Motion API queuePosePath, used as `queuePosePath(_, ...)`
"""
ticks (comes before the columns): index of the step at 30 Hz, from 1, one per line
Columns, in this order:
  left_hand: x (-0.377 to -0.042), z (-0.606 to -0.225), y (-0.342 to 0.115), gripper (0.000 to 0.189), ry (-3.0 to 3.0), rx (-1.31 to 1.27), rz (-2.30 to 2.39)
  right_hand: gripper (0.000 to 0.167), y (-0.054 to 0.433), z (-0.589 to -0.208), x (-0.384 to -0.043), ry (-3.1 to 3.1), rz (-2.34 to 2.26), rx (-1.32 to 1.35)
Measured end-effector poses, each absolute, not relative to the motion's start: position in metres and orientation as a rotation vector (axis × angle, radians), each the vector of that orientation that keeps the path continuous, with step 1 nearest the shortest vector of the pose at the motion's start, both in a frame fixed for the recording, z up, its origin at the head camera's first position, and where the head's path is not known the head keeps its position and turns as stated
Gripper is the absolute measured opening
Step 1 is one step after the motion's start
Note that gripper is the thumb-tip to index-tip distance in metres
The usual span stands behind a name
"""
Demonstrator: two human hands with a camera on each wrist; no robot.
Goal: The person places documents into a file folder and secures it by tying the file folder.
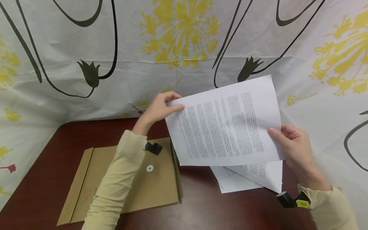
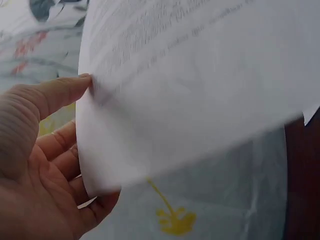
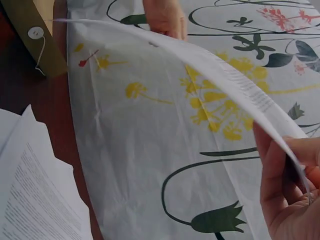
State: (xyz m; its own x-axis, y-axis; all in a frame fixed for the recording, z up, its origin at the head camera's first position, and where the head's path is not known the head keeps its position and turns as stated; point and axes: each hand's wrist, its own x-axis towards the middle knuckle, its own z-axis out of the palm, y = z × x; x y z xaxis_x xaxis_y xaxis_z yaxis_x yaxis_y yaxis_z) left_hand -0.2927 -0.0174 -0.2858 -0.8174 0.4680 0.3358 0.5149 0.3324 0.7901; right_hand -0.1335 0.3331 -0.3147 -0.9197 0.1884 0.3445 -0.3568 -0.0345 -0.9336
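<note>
A printed sheet of paper (image 1: 221,127) is held up sideways between both hands, above the table. My left hand (image 1: 161,107) pinches its upper left corner, thumb on the printed face and fingers behind, as the left wrist view also shows. On the opposite edge my right hand (image 1: 296,143) grips the paper with the thumb in front. Seen edge-on in the right wrist view, the sheet (image 3: 215,65) bows in a curve. Under it on the table lie more printed sheets (image 1: 247,182), loosely fanned and partly hidden by the held one.
A brown kraft document folder (image 1: 152,188) with a round white button lies at the left, partly beneath my left sleeve. The dark red tabletop (image 1: 201,204) ends against a white curtain (image 1: 184,73) printed with flowers, which rises behind and at both sides.
</note>
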Motion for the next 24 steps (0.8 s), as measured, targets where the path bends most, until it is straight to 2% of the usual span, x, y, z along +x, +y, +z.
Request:
queuePosePath(3,-0.302,-0.299,-0.034,0.027,-2.523,-0.801,-1.735,0.023,0.329,-0.318,-0.133,-1.813,2.050,0.139)
queuePosePath(6,-0.308,-0.319,-0.047,0.028,-2.420,-0.739,-2.173,0.021,0.325,-0.321,-0.134,-1.720,2.072,0.095)
queuePosePath(11,-0.306,-0.358,-0.057,0.044,-2.146,-0.939,-2.854,0.014,0.318,-0.325,-0.140,-1.514,2.036,-0.027)
queuePosePath(13,-0.302,-0.372,-0.055,0.046,-2.089,-1.050,-2.976,0.011,0.315,-0.326,-0.142,-1.434,2.026,-0.073)
queuePosePath(17,-0.296,-0.387,-0.044,0.033,-1.959,-1.115,-3.126,0.006,0.308,-0.329,-0.147,-1.295,2.019,-0.088)
queuePosePath(22,-0.288,-0.390,-0.031,0.040,-1.563,-0.998,-3.323,0.006,0.294,-0.336,-0.153,-1.191,2.001,-0.060)
queuePosePath(24,-0.284,-0.387,-0.025,0.037,-1.360,-0.931,-3.387,0.006,0.288,-0.341,-0.155,-1.174,1.997,-0.090)
